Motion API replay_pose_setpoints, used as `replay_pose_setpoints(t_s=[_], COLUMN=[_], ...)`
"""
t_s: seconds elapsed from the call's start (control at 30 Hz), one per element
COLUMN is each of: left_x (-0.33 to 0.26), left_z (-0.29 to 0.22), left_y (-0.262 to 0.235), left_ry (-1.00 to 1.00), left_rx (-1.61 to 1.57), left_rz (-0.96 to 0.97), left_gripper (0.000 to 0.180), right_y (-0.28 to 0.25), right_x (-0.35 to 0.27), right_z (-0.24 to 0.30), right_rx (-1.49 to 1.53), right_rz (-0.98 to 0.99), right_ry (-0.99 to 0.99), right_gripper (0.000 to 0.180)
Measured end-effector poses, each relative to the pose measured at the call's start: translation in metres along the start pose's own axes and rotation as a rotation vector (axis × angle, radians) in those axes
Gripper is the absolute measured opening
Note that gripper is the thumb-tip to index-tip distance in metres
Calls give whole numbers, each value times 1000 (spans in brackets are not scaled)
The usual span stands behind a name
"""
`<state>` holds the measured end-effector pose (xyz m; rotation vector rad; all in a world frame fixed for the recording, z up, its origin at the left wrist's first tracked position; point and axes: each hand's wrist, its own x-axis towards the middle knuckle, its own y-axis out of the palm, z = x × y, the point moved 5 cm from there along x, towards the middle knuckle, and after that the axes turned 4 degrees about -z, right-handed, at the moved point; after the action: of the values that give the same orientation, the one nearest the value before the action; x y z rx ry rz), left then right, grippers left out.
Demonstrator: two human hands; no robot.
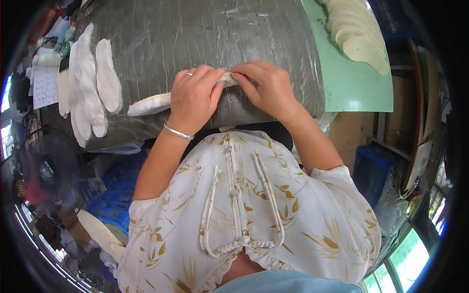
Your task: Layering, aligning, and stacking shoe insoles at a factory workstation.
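A white fluffy insole (151,104) lies lengthwise across the near part of the table, its left end showing past my left hand (196,95). My left hand is closed over its middle, thumb and fingers pressed on it. At its right end, my right hand (264,88) pinches the edge between thumb and fingers. The stretch beneath my left palm is hidden. Left of my hands lie more white fluffy insoles (108,75), one apart from an overlapping row (84,83).
The table (210,34) has a dark, wrinkled plastic cover. Cream insole pieces (361,46) overlap on a green board (356,93) at right. Written paper (45,88) and a white bottle (49,59) sit far left. A fan (49,168) and blue crates (115,183) stand below the table's left side.
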<state>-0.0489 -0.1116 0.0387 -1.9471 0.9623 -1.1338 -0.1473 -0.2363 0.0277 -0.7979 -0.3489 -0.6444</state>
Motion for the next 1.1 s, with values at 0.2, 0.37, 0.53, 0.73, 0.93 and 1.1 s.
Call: replay_pose_setpoints(t_s=[0.2,0.37,0.53,0.73,0.93,1.1], left_x=[9,11,9,-8,-6,-14], left_z=[5,-12,-12,29,43,55], left_y=[-50,-68,-68,-70,-70,-65], left_ry=[-49,17,25,-494,-520,-580], left_rx=[-73,-57,-62,-883,-1684,-1771], left_rz=[-217,-238,-229,-401,-561,-663], left_gripper=[16,19,18,16,28,31], right_y=[-33,-48,-47,-32,-13,-5], right_x=[28,40,41,49,45,49], right_z=[-2,29,37,30,60,68], right_rx=[500,400,340,730,631,662], right_rz=[19,-18,47,1,152,114], right_ry=[240,-39,-90,217,167,111], right_gripper=[25,27,24,33,25,24])
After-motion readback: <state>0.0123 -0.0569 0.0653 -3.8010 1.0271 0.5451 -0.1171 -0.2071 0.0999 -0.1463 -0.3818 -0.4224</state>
